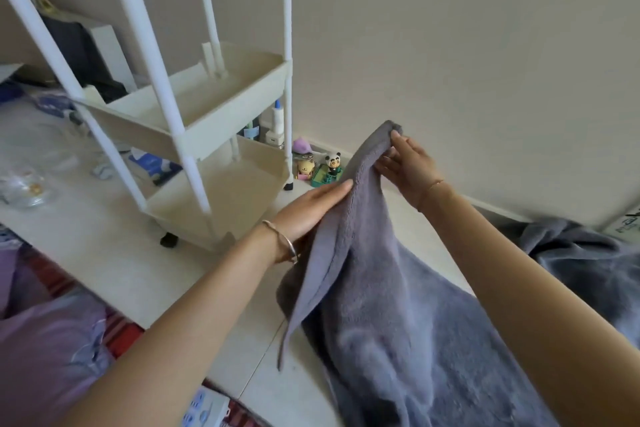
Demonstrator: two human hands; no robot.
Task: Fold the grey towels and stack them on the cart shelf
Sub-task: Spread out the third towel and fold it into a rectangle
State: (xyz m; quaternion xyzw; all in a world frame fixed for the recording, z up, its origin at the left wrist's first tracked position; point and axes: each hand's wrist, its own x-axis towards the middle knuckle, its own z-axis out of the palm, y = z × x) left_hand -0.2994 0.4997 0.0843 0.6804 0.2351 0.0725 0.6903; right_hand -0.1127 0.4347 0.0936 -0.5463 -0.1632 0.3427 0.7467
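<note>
Standing at ten o'clock from the hands, the white cart (225, 130) has its tray shelves facing them. The grey towel (398, 305) hangs unfolded, long axis running six to twelve o'clock; a second towel (581, 253) lies heaped at three. The right hand (408, 166) pinches the top corner, while the left hand (311, 208), nearer the cart, lies with straight fingers against the towel's nine o'clock edge.

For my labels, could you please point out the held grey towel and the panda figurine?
held grey towel (398, 305): head view, its hanging middle.
panda figurine (333, 160): head view, its white face.
</note>
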